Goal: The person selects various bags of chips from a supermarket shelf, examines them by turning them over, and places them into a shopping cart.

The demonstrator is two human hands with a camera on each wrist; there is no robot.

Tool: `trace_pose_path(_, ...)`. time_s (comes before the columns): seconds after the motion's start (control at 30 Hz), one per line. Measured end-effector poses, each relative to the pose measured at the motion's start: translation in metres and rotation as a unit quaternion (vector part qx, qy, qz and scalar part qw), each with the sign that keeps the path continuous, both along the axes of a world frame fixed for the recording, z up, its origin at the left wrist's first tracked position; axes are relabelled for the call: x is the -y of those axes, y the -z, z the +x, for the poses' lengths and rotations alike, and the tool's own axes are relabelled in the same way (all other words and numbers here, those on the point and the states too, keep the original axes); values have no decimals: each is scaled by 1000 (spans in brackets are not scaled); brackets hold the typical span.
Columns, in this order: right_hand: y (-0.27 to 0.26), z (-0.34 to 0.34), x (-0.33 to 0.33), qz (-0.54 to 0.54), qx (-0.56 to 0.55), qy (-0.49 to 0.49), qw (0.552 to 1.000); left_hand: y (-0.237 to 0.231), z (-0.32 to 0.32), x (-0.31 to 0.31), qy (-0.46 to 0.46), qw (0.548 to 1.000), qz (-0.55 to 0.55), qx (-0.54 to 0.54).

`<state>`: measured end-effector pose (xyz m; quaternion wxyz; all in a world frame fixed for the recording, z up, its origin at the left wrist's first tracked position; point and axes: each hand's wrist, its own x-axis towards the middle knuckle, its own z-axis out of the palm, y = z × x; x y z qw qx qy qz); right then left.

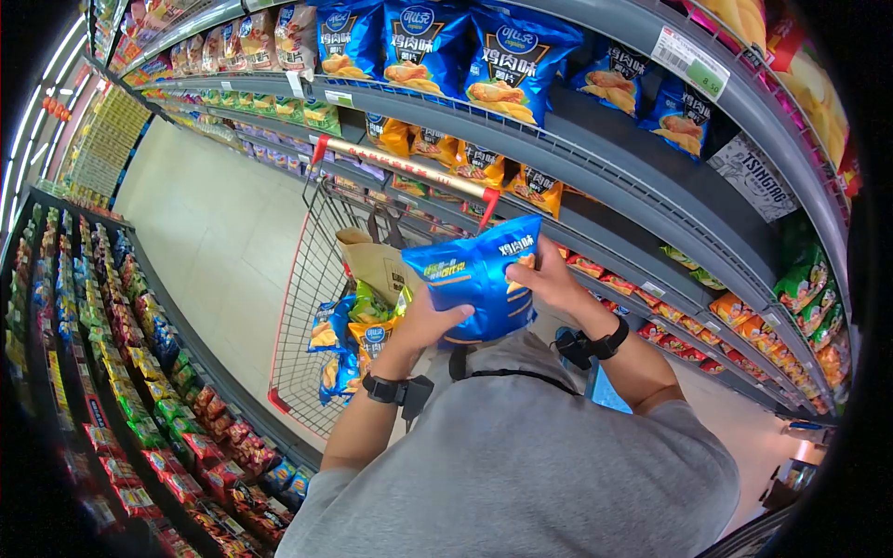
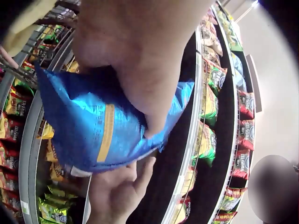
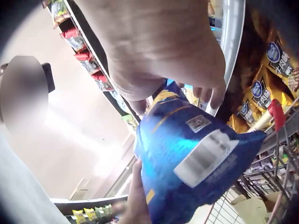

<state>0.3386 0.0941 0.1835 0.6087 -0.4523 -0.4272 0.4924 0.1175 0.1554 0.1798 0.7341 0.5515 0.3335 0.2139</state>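
A blue chip bag [image 1: 479, 302] is held between both hands in front of the chest, over the near side of the cart. The left hand [image 1: 433, 323] grips its left edge, thumb on the face towards the body. At its upper right, the right hand [image 1: 551, 277] pinches the bag, thumb in front and fingers behind. In the left wrist view the left thumb presses the crinkled bag [image 2: 93, 121], with the right hand [image 2: 114, 196] beyond it. The right wrist view shows the bag's barcode side [image 3: 163, 154]; the left hand [image 3: 138, 200] is below.
A shopping cart [image 1: 312, 270] holds a brown bag [image 1: 377, 265] and several blue, orange and green chip bags. Shelves with blue bags [image 1: 507, 70] and orange bags [image 1: 535, 186] run along the far side; another snack shelf [image 1: 139, 372] stands at left. Pale floor [image 1: 214, 195] lies between.
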Motion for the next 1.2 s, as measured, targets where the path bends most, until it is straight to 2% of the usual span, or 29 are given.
trace_pose_path(0.07, 2, 10, 2, -31, 15, -25, 999, 10, 4, -2, 24, 1000, 2, 17)
trace_pose_path(0.1, 1, 12, 2, -42, -30, -15, 999, 8, 7, -1, 28, 999, -2, 21)
trace_pose_path(0.23, -3, 26, -9, 38, -37, -23, 998, 0, 12, 1, 56, 998, 22, 7)
trace_pose_path(0.33, -9, 34, -11, 32, 15, -29, 999, 2, 14, 3, 42, 999, 2, 23)
trace_pose_path(0.43, -2, 38, -15, 8, 2, -31, 999, 8, 16, 0, 34, 999, 8, 27)
trace_pose_path(0.53, 7, 30, -21, -31, -121, -65, 990, 27, 18, -8, -54, 997, -40, 45)
trace_pose_path(0.57, 9, 29, -15, -152, -83, -77, 982, 33, 24, -7, -112, 986, -80, 90)
trace_pose_path(0.6, 17, 21, -18, -99, -56, -111, 987, 28, 27, -9, -133, 982, -103, 84)
trace_pose_path(0.67, 22, 12, -15, -163, -29, -115, 980, 14, 31, -14, -175, 971, -147, 72)
trace_pose_path(0.77, 26, 9, -18, -199, -98, -130, 966, 19, 23, -21, -136, 981, -130, 35)
trace_pose_path(0.9, 36, 6, -22, -225, -141, -87, 960, 12, 15, -25, -52, 997, -50, -10)
trace_pose_path(1.2, 31, -10, -29, -223, -150, -110, 957, 3, -2, -35, -53, 996, -69, -30)
